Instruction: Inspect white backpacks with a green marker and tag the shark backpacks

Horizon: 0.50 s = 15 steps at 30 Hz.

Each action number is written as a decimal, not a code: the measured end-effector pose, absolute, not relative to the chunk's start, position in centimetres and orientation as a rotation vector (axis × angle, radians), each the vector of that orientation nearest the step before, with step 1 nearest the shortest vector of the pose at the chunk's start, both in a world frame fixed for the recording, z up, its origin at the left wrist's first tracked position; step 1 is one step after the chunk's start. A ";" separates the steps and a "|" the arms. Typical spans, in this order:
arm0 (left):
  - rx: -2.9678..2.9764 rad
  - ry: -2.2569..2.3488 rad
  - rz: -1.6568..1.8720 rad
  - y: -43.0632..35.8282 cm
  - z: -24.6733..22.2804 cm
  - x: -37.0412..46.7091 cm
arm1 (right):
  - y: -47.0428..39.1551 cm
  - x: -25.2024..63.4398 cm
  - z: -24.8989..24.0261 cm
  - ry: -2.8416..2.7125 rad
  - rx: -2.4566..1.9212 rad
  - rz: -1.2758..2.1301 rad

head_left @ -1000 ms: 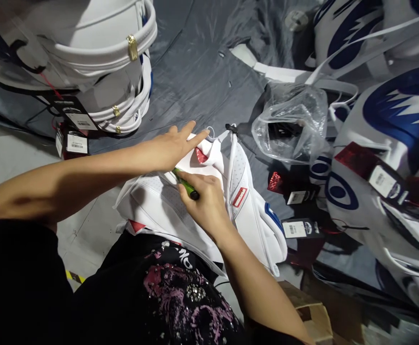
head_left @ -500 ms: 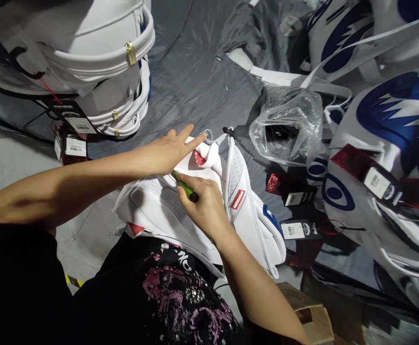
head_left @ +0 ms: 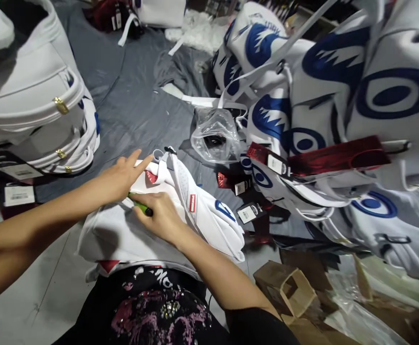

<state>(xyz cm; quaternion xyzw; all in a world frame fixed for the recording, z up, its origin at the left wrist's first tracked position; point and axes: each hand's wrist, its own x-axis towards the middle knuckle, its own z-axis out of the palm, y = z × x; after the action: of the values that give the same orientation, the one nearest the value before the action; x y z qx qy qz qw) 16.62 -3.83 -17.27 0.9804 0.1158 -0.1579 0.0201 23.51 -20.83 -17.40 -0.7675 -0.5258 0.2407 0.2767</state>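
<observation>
White bag (head_left: 133,237) toward eight o'clock, up against the black shirt (head_left: 155,306), soft and creased! Left hand (head_left: 123,175) spreads its fingers over it; right hand (head_left: 161,215), at five o'clock from that, clutches a green tool (head_left: 142,207), apparently working at the fabric. Next move, I'd judge, calls for firm bracing. Red label (head_left: 192,203) neatly flat.

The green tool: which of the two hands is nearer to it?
Right. The right hand grips the green tool; the left hand is just beyond its far end, over the white bag.
</observation>
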 end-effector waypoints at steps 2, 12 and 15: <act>3.058 0.353 -0.456 -3.8 -17.6 16.5 | -21.0 23.7 -17.3 -1.409 -2.043 0.674; 3.043 0.401 -0.463 -3.9 -17.6 16.4 | -21.5 24.3 -16.7 -1.369 -1.981 0.563; 3.026 0.382 -0.430 -3.7 -18.3 16.3 | -23.6 27.7 -15.4 -1.268 -1.835 0.285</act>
<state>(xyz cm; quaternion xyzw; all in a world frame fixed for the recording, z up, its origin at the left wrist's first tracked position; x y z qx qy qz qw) 16.26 -3.70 -18.29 0.9819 0.1240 -0.1395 0.0305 27.66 -23.64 -15.44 -0.7360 -0.5087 0.1143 0.4318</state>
